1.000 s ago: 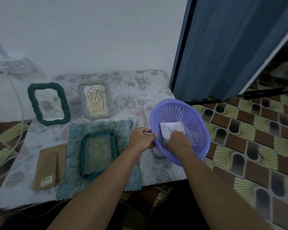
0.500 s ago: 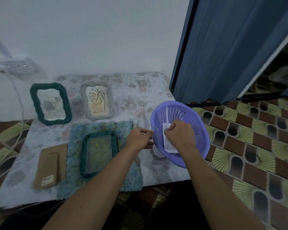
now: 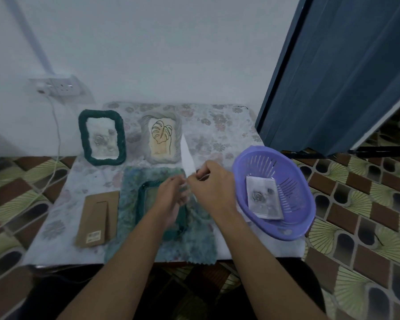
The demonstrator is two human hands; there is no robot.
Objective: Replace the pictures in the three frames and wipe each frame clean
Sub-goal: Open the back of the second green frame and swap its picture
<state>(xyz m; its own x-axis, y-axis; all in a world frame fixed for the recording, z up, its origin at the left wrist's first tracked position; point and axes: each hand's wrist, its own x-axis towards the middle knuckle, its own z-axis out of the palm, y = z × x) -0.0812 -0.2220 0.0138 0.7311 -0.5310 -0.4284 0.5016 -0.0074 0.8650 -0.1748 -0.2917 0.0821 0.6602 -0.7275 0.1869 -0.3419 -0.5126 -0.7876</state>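
My right hand (image 3: 211, 183) pinches a white picture sheet (image 3: 187, 158), seen edge-on, above the table's middle. My left hand (image 3: 171, 197) is at the sheet's lower end, fingers curled near it, over a dark green frame (image 3: 143, 199) lying face down on a blue-green cloth (image 3: 194, 241). Its brown backing board (image 3: 97, 218) lies to the left. A second green frame (image 3: 102, 137) with a rose picture and a grey frame (image 3: 161, 137) with a leaf drawing lie at the back. A purple basket (image 3: 275, 197) on the right holds a rose picture (image 3: 262, 197).
The small table (image 3: 229, 125) has a floral cover and ends just beyond the basket. A white wall with a socket (image 3: 60, 86) and cable is behind. A blue folding door (image 3: 333, 72) stands at the right. Patterned floor surrounds the table.
My right hand has lifted a white sheet out of the basket and carried it left over the cloth. My left hand let go of the basket rim and moved to the sheet.
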